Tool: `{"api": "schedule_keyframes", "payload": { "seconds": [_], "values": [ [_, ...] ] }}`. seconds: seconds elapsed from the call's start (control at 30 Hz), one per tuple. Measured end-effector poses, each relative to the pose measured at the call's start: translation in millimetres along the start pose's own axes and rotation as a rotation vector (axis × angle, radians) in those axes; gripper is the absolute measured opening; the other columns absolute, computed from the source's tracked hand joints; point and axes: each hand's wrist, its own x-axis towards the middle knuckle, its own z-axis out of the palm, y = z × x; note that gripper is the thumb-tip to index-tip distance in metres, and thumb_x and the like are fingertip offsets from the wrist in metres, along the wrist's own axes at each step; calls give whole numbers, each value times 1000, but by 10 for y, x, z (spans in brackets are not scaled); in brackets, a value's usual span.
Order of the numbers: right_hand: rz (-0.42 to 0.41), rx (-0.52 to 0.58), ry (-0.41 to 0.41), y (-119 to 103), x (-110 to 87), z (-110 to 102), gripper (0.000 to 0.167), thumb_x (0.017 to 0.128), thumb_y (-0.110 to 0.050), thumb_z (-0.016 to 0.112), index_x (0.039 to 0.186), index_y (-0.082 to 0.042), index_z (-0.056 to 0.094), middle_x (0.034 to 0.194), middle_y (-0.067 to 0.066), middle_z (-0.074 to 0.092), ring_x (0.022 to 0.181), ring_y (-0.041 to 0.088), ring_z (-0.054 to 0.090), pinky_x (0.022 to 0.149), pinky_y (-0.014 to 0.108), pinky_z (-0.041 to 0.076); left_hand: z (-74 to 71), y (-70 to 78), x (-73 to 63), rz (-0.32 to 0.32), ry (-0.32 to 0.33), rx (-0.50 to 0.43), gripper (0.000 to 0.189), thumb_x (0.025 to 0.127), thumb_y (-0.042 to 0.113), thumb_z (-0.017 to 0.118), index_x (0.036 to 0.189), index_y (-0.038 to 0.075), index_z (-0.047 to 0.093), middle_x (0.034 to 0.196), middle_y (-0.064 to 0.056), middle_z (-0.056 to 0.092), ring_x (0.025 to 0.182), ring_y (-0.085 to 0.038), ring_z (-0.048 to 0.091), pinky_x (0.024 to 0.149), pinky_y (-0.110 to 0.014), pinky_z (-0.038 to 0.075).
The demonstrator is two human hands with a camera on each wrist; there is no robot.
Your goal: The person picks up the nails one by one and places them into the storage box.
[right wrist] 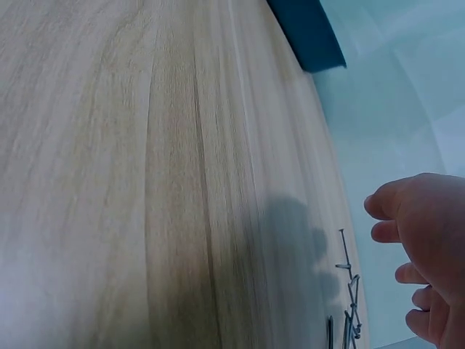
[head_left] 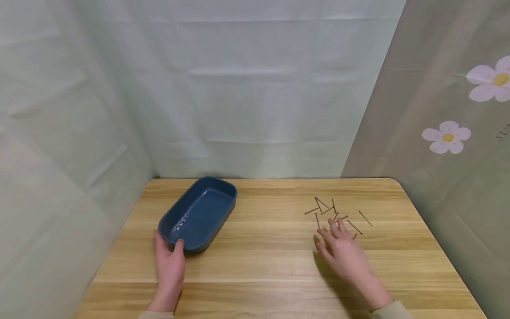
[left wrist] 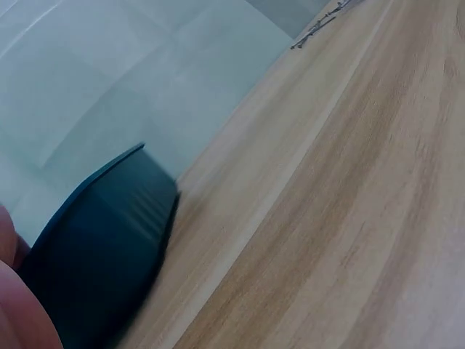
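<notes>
A deep blue rectangular dish (head_left: pixel 207 213) sits at the left of the table, turned at a slant. My left hand (head_left: pixel 170 268) grips its near corner, thumb at the rim and fingers along the outer left side; the left wrist view shows the dish's side wall (left wrist: pixel 102 247) close by. Over at the right, several thin metal nails (head_left: pixel 354 227) lie scattered, some crossing. My right hand (head_left: pixel 346 254) hovers at their near edge with fingers spread and holds nothing visible. It hides part of the pile. In the right wrist view its fingers (right wrist: pixel 392 200) are apart from the nails (right wrist: pixel 353 298).
The wooden tabletop (head_left: pixel 271 248) stretches between the dish and the nails. Pale green cloth (head_left: pixel 255 102) hangs behind the far edge and along the left. A brown and green flowered cloth (head_left: pixel 398 115) hangs at the right.
</notes>
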Motion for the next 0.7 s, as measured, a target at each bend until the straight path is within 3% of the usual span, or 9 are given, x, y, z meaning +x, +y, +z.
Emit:
{"api": "schedule_keyframes", "payload": {
  "seconds": [0.13,0.43,0.7],
  "values": [
    [-5,6,3,-26,0,16,44,101,-29,76,138,-7,72,158,30,47,150,55,36,110,74,40,47,22,1,14,-73,25,82,109,0,45,169,5,-11,177,-10,-12,160,-17,-12,130,-34,-5],
    [-9,19,7,-32,-5,9,42,101,-28,76,137,-6,73,158,30,48,150,54,37,110,70,43,148,41,13,49,-164,113,70,115,12,40,169,0,-3,176,-17,-6,162,-26,-14,130,-40,-4],
    [-5,26,4,-26,-12,5,43,101,-28,75,138,-6,72,159,29,47,151,53,36,110,68,44,244,73,82,48,-278,225,67,117,20,40,171,5,2,178,-15,-3,163,-28,-12,132,-45,1]
  ]
}}
